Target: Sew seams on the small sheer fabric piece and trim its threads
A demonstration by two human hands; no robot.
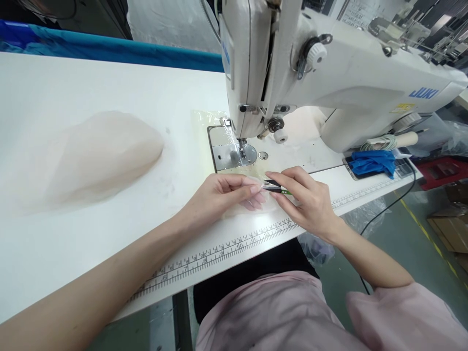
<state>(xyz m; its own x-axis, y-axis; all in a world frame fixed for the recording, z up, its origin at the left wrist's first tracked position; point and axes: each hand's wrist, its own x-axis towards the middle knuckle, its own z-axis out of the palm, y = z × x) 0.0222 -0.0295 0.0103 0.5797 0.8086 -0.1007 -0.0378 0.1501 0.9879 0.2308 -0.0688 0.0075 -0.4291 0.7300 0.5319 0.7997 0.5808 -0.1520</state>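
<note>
Between the thumb and fingers of my left hand [228, 192] is a small piece of sheer pinkish fabric [256, 200], bunched at the fingertips. My right hand [305, 200] grips a pair of black thread snips [273, 187] with a bit of green on them. The blades point left and meet the fabric at its edge; whether they touch a thread is too small to tell. Both hands are just in front of the sewing machine's needle plate [234, 155], below the presser foot [242, 147].
The white sewing machine [340, 63] rises behind my hands. A sheer beige fabric piece [109, 156] lies on the white table [73, 243] at left. A printed ruler [219, 254] runs along the front edge. On the right are a blue cloth [373, 162] and a thread cone [397, 140].
</note>
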